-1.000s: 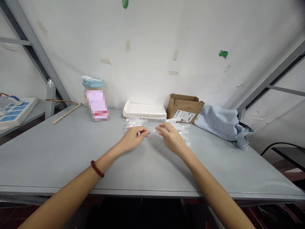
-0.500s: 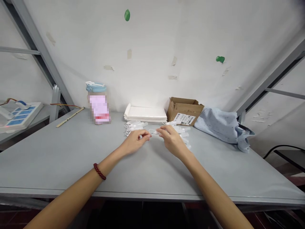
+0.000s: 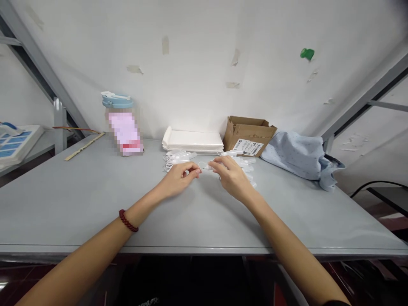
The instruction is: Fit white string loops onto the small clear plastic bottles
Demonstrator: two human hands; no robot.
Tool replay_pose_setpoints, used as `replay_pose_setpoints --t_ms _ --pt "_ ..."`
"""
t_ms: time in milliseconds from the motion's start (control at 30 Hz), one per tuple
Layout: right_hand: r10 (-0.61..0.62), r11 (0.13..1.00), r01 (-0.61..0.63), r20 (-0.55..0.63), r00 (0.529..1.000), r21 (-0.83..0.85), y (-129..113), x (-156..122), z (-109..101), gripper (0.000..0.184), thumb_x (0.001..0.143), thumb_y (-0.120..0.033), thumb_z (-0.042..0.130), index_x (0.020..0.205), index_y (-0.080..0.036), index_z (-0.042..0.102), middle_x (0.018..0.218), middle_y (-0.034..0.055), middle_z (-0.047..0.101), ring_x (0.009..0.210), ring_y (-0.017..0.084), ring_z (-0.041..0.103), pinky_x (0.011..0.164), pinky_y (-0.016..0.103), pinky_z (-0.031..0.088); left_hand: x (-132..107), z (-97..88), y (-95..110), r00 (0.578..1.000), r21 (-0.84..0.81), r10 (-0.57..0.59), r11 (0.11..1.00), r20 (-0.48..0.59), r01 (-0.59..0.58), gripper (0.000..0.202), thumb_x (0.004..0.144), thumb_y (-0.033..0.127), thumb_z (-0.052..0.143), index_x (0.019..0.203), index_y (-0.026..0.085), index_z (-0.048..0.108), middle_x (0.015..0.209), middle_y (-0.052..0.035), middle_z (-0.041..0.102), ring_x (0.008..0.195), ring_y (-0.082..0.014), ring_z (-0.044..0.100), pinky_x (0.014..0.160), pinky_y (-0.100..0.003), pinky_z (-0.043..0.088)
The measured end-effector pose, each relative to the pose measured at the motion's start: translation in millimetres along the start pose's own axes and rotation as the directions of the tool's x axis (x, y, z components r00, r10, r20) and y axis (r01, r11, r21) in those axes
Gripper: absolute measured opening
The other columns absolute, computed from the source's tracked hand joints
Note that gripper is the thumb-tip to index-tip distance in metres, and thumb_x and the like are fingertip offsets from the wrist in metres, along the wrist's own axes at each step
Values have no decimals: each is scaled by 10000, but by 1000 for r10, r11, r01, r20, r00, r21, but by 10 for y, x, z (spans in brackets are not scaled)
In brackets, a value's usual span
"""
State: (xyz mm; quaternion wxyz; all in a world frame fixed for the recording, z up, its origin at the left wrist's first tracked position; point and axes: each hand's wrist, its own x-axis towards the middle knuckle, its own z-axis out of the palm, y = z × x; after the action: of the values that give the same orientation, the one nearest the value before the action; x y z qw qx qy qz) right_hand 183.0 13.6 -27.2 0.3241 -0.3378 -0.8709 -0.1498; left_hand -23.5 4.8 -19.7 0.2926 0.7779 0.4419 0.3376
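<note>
My left hand point(image 3: 178, 178) and my right hand point(image 3: 230, 177) meet over the middle of the grey table point(image 3: 79, 199). Both pinch a small clear plastic piece with a thin white loop point(image 3: 204, 166) held between their fingertips. A red bead bracelet point(image 3: 128, 220) sits on my left wrist. Just behind the hands lies a heap of similar small white and clear plastic pieces point(image 3: 178, 157), with more of them to the right point(image 3: 247, 168).
A stack of white sheets point(image 3: 193, 140) lies against the wall, with an open cardboard box point(image 3: 248, 136) and a crumpled light-blue cloth point(image 3: 299, 155) to its right. A blue-lidded jar point(image 3: 123, 125) and a wooden strip point(image 3: 84, 146) stand left. A keypad device point(image 3: 15, 142) sits on a side shelf.
The view shifted slightly. Both hands stay together at the same spot, fingers working on the small clear piece.
</note>
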Motion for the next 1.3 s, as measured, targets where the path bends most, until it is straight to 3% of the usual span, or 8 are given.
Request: replay_pose_setpoints --t_ms 167,467,933,1300 --pt "-24 1000 25 35 999 -9 -9 13 -21 471 794 74 304 1047 -203 589 976 102 583 865 196 519 719 338 458 -5 -11 10 1000 6 -8 1000 17 7 252 878 330 422 839 194 631 824 -11 661 749 -152 548 619 -253 390" --pt "-74 997 74 22 997 15 -14 -3 11 505 772 90 283 1063 -200 576 986 101 606 876 205 510 737 349 450 -14 6 -3 999 19 26 999 27 -27 232 881 301 416 800 195 606 800 2 654 731 -141 542 623 -243 391" --pt "-70 998 70 -32 997 5 -42 -20 102 394 852 16 323 1071 -201 568 1001 104 620 902 215 533 761 370 446 -19 16 0 999 -52 30 998 32 -28 260 895 304 414 787 169 608 804 -13 657 730 -139 548 656 -258 396" --pt "-135 991 130 -146 980 -42 -82 17 105 334 861 19 355 1000 -176 587 915 84 650 825 186 543 712 321 429 -20 21 -22 997 -213 -44 975 66 58 261 873 341 461 771 165 626 775 -23 651 776 -161 578 712 -292 429"
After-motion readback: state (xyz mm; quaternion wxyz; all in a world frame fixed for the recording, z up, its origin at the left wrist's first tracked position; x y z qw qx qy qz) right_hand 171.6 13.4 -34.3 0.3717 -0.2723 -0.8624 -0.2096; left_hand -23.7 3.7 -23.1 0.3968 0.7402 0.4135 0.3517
